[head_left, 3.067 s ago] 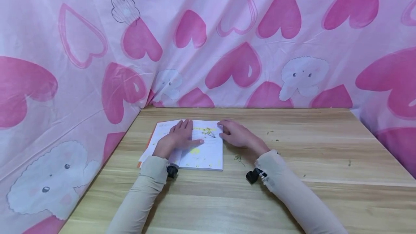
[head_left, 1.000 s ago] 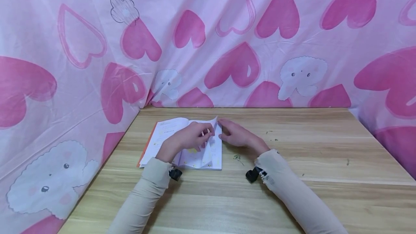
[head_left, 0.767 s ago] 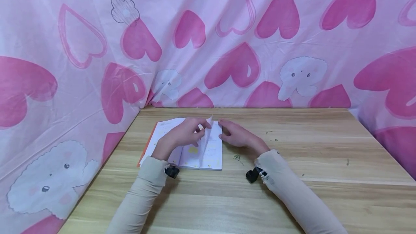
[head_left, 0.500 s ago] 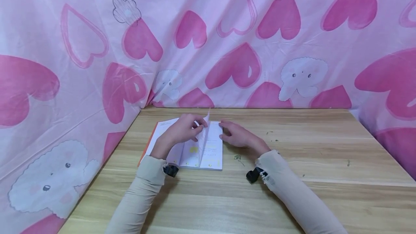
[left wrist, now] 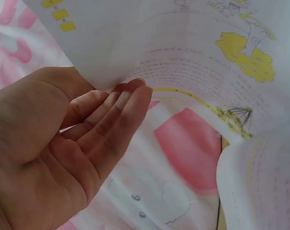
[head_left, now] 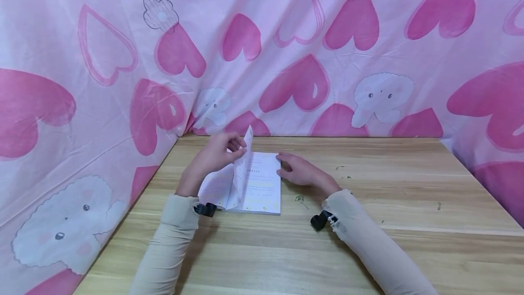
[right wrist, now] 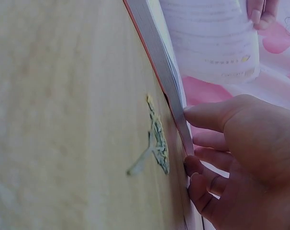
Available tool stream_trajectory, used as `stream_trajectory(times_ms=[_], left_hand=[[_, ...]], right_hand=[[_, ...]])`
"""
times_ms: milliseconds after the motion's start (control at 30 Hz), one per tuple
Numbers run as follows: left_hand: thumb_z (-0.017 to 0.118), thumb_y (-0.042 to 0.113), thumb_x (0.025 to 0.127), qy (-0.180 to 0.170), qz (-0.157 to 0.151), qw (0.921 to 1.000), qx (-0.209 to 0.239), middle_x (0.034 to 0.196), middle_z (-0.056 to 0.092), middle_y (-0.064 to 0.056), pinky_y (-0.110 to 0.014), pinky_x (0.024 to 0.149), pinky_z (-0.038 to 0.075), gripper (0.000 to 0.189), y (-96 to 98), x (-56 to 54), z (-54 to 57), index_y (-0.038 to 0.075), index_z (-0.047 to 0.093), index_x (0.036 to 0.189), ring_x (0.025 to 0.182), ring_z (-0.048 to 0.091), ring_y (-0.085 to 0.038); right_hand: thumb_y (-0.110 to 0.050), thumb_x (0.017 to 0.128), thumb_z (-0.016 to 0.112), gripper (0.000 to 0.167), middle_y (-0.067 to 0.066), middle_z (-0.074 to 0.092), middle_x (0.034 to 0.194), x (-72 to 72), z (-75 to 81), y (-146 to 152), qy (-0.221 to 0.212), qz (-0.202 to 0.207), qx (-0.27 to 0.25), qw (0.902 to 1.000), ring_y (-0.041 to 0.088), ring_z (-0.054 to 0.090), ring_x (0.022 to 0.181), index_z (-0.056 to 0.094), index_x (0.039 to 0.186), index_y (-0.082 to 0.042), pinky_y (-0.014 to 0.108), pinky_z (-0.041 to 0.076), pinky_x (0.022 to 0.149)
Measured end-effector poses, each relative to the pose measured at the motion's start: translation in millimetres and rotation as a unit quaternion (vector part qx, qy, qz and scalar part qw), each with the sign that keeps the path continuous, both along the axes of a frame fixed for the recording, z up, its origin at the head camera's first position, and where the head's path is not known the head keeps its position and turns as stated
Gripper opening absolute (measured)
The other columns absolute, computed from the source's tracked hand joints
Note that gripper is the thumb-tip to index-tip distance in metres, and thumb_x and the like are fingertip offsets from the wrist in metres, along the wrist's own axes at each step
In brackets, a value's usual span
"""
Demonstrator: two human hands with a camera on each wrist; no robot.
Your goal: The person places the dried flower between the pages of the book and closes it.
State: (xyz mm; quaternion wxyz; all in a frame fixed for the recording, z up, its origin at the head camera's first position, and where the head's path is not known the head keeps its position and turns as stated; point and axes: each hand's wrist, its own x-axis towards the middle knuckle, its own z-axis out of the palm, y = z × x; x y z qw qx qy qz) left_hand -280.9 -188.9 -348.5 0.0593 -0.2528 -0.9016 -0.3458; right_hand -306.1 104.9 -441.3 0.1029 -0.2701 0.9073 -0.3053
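Observation:
An open book with an orange cover edge lies on the wooden table. My left hand pinches a printed page near its far corner and holds it raised, curving leftward. In the left wrist view, a small dried flower sprig with yellow blossoms shows against the page near the fold. My right hand rests at the book's right edge, its thumb and loosely bent fingers touching the edge. Beside that hand, a second dried sprig lies on the table.
Tiny plant bits are scattered on the table right of the right hand. A pink heart-patterned cloth hangs behind the table and along its left side. Each wrist carries a black camera.
First flat on the book, my left hand has taken hold of the page and drawn it up and left, uncovering the printed page underneath. My right hand has stayed at the book's edge.

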Motion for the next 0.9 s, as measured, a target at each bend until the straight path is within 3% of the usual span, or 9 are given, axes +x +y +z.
stream_trajectory(times_ms=[200,467,600,733,900], left_hand=[[0.075,0.007,0.099,0.000,0.023,0.9997,-0.009,0.102,0.078,-0.013,-0.043,0.090,0.063,0.010,-10.3,0.9,5.6,0.003,0.076,0.108,0.093,0.074,-0.026],[0.064,0.001,0.100,-0.002,0.042,0.9978,-0.051,0.128,0.074,-0.018,-0.049,0.092,0.060,0.029,-20.1,5.0,8.8,0.004,0.075,0.127,0.102,0.071,-0.034],[0.061,0.001,0.098,-0.011,0.105,0.9927,-0.059,0.125,0.073,-0.021,-0.048,0.090,0.057,0.029,-23.5,4.7,9.4,0.002,0.076,0.123,0.104,0.067,-0.036],[0.063,0.005,0.099,-0.032,0.183,0.9809,-0.057,0.120,0.071,-0.023,-0.042,0.084,0.053,0.025,-27.8,1.5,6.3,-0.001,0.075,0.120,0.102,0.061,-0.036],[0.067,0.012,0.102,-0.049,0.247,0.9657,-0.062,0.124,0.071,-0.027,-0.047,0.094,0.057,0.024,-34.2,-3.2,-2.7,-0.004,0.073,0.119,0.108,0.063,-0.039]], right_hand=[[-0.028,0.111,0.062,0.065,0.016,0.026,0.179,-0.7,-0.8,0,0.000,-0.004,0.002,1.0000,0.035,0.024,0.168,0.038,0.167,-0.005,0.054,0.026,0.134],[-0.027,0.111,0.062,0.064,0.017,0.028,0.179,-0.3,-1.0,0,0.002,0.000,0.000,1.0000,0.035,0.025,0.167,0.040,0.166,-0.004,0.054,0.026,0.134],[-0.026,0.111,0.062,0.063,0.017,0.029,0.178,1.1,0.8,0,0.002,0.002,0.000,1.0000,0.035,0.025,0.167,0.040,0.166,-0.004,0.054,0.026,0.134],[-0.026,0.111,0.062,0.064,0.018,0.029,0.178,1.8,2.0,0,0.004,0.003,0.001,1.0000,0.035,0.025,0.167,0.040,0.166,-0.004,0.054,0.026,0.134],[-0.026,0.111,0.062,0.063,0.019,0.030,0.178,1.1,1.4,0,0.009,0.005,0.005,0.9999,0.035,0.026,0.167,0.040,0.166,-0.003,0.054,0.025,0.135]])
